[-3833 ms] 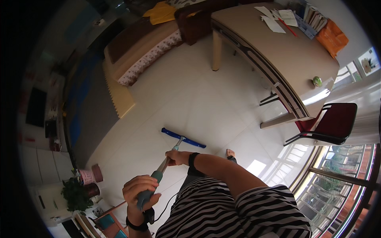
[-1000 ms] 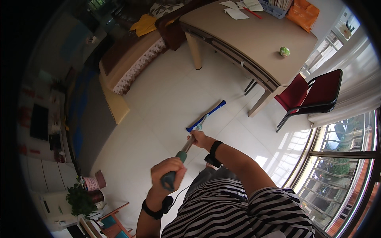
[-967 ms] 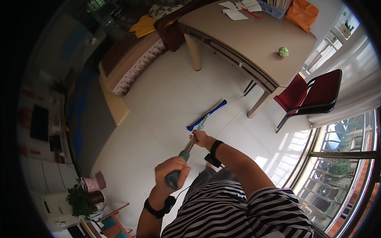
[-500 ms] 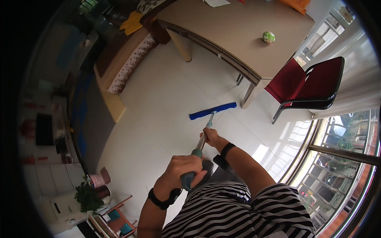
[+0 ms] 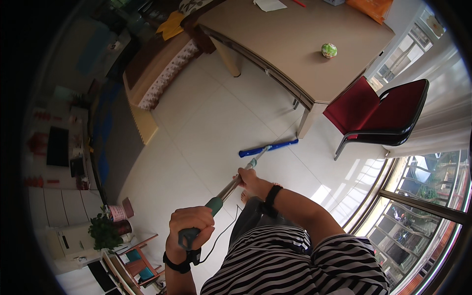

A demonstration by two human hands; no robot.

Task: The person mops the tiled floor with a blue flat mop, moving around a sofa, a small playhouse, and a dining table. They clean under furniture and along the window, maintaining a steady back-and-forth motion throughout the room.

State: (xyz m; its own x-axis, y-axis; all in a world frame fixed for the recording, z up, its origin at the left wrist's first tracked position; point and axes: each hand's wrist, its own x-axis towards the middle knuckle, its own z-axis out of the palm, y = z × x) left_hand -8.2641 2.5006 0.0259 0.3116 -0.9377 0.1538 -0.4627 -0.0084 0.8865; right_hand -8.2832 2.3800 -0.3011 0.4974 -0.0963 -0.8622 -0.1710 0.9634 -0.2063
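A flat mop [image 5: 227, 191] with a metal pole slants across the view, its blue head [image 5: 256, 152] on the pale tiled floor near a table leg. My left hand [image 5: 191, 223] is wrapped round the grey-green grip at the pole's upper end. Further down the shaft, just above a light teal collar, my right hand [image 5: 251, 183] is closed on the pole. Both wrists wear dark bands. A thin dark cord hangs near my left wrist, and one bare foot [image 5: 244, 196] shows beneath the pole.
A brown table [image 5: 290, 44] bears a green-and-white ball [image 5: 329, 50]. On its right stands a red chair [image 5: 376, 110] with a black frame, by the curtain and barred window. A wooden bench [image 5: 160, 66] and dark mat [image 5: 118, 152] lie left; a potted plant [image 5: 104, 231] stands lower left.
My left hand has swung left and down with the grip, and my right hand has shifted slightly left and down. The mop head sits a little lower and further right in view, its blue surface tilted.
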